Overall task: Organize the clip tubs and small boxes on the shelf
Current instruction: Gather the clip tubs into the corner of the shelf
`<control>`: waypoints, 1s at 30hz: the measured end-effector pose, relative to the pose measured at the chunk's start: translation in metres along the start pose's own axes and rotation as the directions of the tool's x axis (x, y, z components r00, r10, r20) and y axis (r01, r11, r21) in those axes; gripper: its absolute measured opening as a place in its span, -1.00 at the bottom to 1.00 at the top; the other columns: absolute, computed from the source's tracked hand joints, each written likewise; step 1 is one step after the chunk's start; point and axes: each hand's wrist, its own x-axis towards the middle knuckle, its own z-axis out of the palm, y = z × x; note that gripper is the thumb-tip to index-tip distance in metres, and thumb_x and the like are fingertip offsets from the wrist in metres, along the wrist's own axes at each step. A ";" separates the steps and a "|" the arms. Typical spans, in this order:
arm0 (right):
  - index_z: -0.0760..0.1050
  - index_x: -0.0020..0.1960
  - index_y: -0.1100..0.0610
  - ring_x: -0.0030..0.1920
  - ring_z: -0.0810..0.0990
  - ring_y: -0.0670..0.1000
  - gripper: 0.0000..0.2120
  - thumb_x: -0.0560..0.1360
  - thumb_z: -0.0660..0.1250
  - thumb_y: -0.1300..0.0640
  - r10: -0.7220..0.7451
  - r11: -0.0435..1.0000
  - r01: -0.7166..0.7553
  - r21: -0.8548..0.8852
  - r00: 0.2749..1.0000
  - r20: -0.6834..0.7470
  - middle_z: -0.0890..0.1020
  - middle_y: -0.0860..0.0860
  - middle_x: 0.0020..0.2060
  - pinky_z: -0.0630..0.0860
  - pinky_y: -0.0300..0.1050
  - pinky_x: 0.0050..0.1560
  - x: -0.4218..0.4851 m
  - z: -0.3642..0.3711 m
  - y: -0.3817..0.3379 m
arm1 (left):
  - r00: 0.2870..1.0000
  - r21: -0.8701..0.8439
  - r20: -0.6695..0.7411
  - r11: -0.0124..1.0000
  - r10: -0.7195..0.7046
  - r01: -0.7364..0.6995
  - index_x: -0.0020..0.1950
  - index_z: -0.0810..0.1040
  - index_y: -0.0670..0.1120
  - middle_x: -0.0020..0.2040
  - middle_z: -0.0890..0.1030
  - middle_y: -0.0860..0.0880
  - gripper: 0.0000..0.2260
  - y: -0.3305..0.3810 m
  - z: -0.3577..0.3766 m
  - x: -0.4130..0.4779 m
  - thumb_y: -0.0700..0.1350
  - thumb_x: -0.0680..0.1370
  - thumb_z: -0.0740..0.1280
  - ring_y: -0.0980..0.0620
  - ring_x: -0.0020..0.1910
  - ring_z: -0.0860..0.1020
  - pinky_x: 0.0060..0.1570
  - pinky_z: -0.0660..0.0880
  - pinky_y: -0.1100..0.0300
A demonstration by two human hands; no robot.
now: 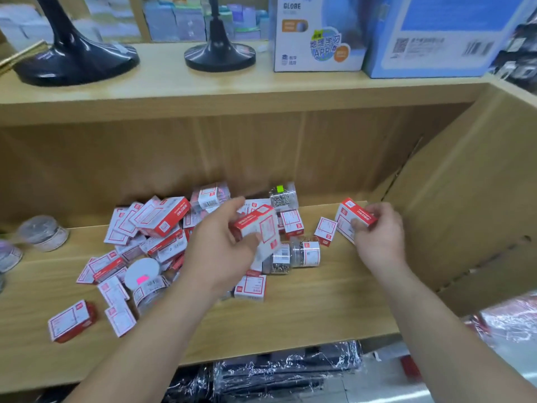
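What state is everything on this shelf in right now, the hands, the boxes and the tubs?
Left hand: grips a box, raised above the heap.
Right hand: grips a second box.
Loose boxes: jumbled heap, unsorted.
Clear tubs: two lying on their sides by the heap.
Far-left tub: upright, apart from the heap.

small boxes showing red and white, shelf showing pale wood grain, stands gleaming black, carton showing blue
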 end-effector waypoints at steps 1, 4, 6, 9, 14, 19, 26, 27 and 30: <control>0.49 0.21 0.12 -0.07 0.43 -0.05 -0.74 0.54 0.39 0.21 -0.007 1.000 0.007 0.008 1.000 0.007 0.48 0.07 0.19 0.29 -0.31 -0.02 0.004 -0.001 0.002 | 1.000 -0.069 0.024 0.998 -0.005 0.006 0.39 0.54 0.04 -0.06 0.59 0.25 -0.53 0.003 0.006 -0.003 -0.19 0.51 0.51 0.34 -0.20 0.56 -0.13 0.50 0.40; 0.53 0.18 0.10 -0.03 0.46 -0.06 -0.76 0.52 0.41 0.23 -0.043 0.999 0.043 0.015 0.999 0.017 0.51 0.07 0.16 0.28 -0.35 0.00 0.013 -0.006 0.007 | 0.995 -0.222 0.096 0.975 -0.008 0.029 0.23 0.61 0.04 -0.02 0.66 0.22 -0.65 0.006 0.032 -0.015 -0.25 0.51 0.50 0.33 -0.15 0.59 0.01 0.60 0.24; 0.55 0.17 0.09 0.06 0.52 0.01 -0.75 0.51 0.41 0.23 -0.081 0.997 0.081 -0.001 0.996 0.025 0.52 0.07 0.15 0.33 -0.29 0.08 0.020 -0.008 0.012 | 0.987 -0.267 0.162 0.962 -0.005 0.049 0.13 0.61 0.10 -0.03 0.68 0.18 -0.64 0.004 0.054 -0.025 -0.31 0.49 0.47 0.29 -0.08 0.62 0.09 0.61 0.15; 0.57 0.20 0.06 0.13 0.58 0.05 -0.72 0.50 0.43 0.19 -0.094 0.995 0.093 0.023 0.993 0.070 0.55 0.04 0.14 0.47 -0.12 0.21 0.026 -0.012 0.017 | 0.964 -0.258 0.264 0.965 0.025 0.045 0.02 0.60 0.14 -0.04 0.69 0.21 -0.63 0.000 0.088 -0.037 -0.35 0.47 0.43 0.25 -0.05 0.65 0.08 0.63 0.11; 0.59 0.16 0.02 0.07 0.59 -0.10 -0.76 0.54 0.40 0.24 -0.237 0.959 0.243 0.148 0.970 -0.057 0.57 -0.04 0.06 0.51 -0.32 0.13 -0.012 -0.041 0.016 | 0.961 -0.141 0.268 0.989 0.072 -0.035 0.13 0.58 0.18 -0.01 0.68 0.21 -0.74 -0.005 0.125 -0.034 -0.07 0.48 0.44 0.24 -0.05 0.63 0.02 0.62 0.10; 0.51 0.29 -0.06 0.14 0.60 -0.17 -0.57 0.48 0.45 0.23 -0.141 0.982 0.091 0.168 0.937 0.320 0.63 -0.15 0.14 0.54 -0.16 0.16 -0.042 -0.040 0.032 | 0.951 -0.157 0.272 0.982 0.146 -0.106 0.15 0.62 0.14 -0.01 0.69 0.18 -0.76 0.005 0.149 -0.018 -0.14 0.54 0.44 0.19 -0.03 0.64 0.08 0.61 0.04; 0.45 0.08 -0.21 -0.01 0.65 -0.07 -0.61 0.39 0.55 0.06 0.020 0.997 -0.038 0.068 0.967 0.253 0.65 -0.09 0.00 0.62 0.12 0.04 -0.032 -0.035 0.049 | 0.925 -0.195 0.179 0.934 0.335 -0.300 0.17 0.65 -0.04 0.14 0.63 0.09 -0.71 0.007 0.125 -0.020 -0.27 0.52 0.29 0.14 0.14 0.61 0.12 0.60 0.06; 0.46 0.06 -0.21 -0.03 0.64 -0.08 -0.62 0.39 0.54 0.07 0.015 0.998 -0.029 0.061 0.975 0.220 0.64 -0.09 -0.01 0.63 0.12 0.00 -0.032 -0.034 0.046 | 0.925 -0.144 0.117 0.927 0.362 -0.345 0.15 0.66 -0.05 0.12 0.63 0.10 -0.72 0.003 0.115 -0.019 -0.29 0.52 0.32 0.15 0.11 0.61 0.08 0.60 0.08; 0.44 0.03 -0.14 -0.05 0.61 -0.13 -0.63 0.40 0.55 0.15 -0.068 0.996 0.062 0.066 0.993 0.095 0.60 -0.10 0.01 0.60 0.01 -0.05 -0.027 -0.034 0.034 | 0.905 0.067 -0.016 0.904 0.424 -0.422 0.07 0.68 -0.05 0.05 0.64 0.10 -0.77 -0.010 0.082 -0.013 -0.32 0.50 0.41 0.06 0.07 0.59 0.09 0.53 0.10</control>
